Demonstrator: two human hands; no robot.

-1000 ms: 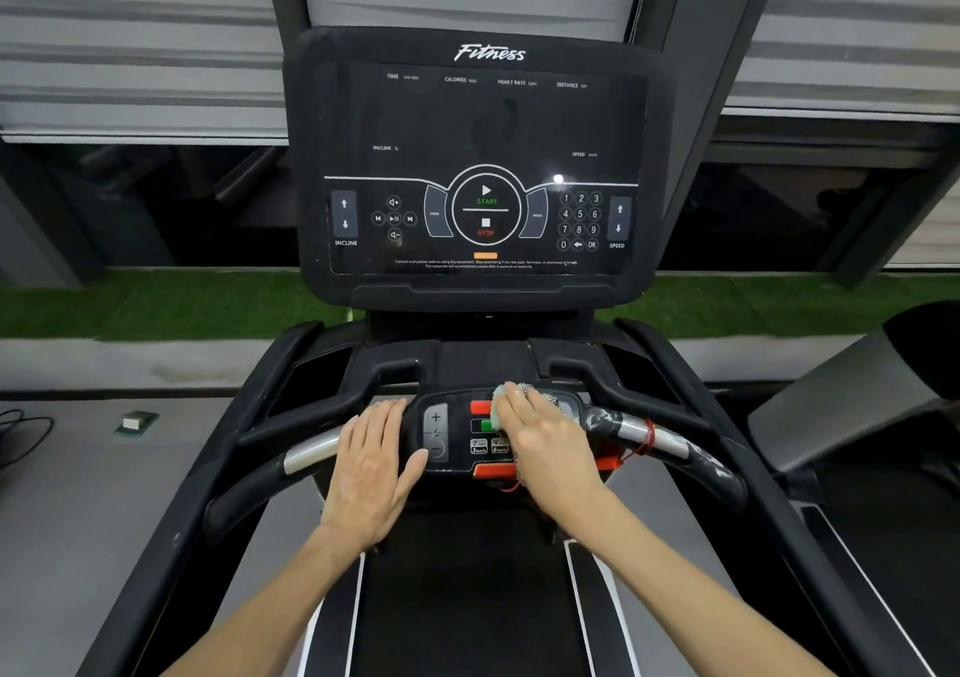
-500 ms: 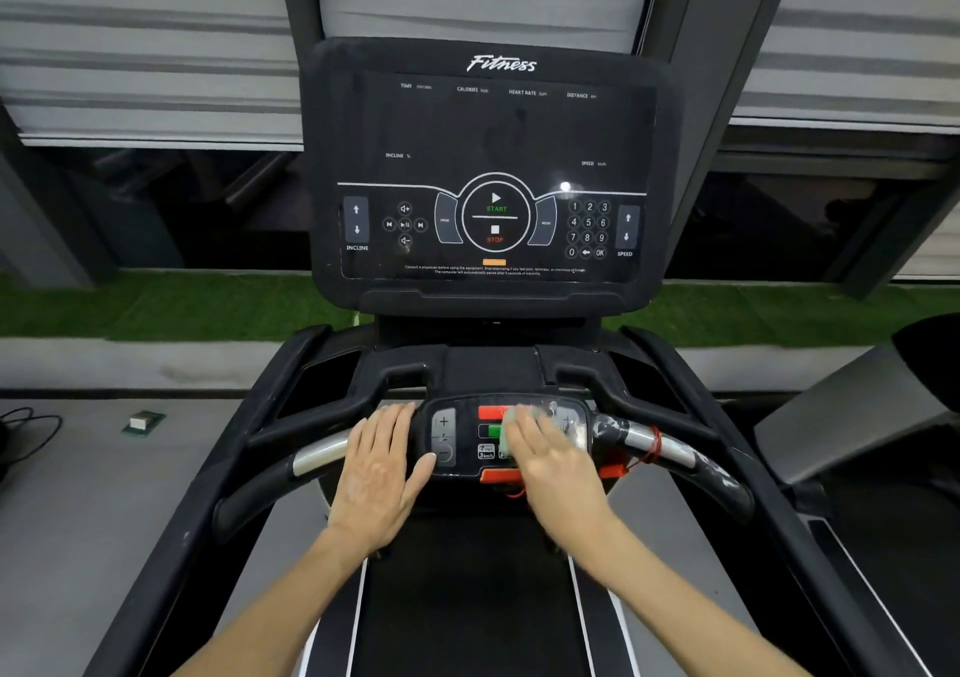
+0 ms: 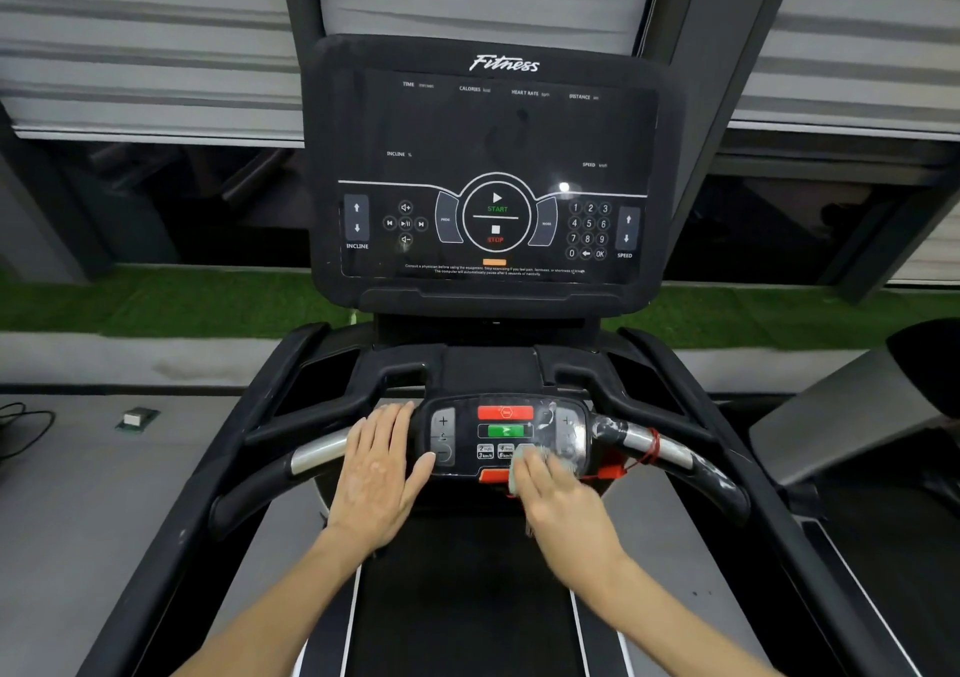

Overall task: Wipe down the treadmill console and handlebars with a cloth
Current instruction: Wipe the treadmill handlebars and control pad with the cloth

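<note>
Left hand (image 3: 379,474): flat, fingers extended and together, palm down on the handlebar (image 3: 319,453) just left of the lower control panel (image 3: 506,432), holding nothing. Right hand (image 3: 558,500): palm down, fingers nearly straight, pressing a pale green cloth (image 3: 540,461) onto the panel's lower right area; only the cloth's edges show past the fingers. Upper console (image 3: 493,172): dark screen, upright, well above both hands; red cord (image 3: 652,448) wound around the right handlebar.
</note>
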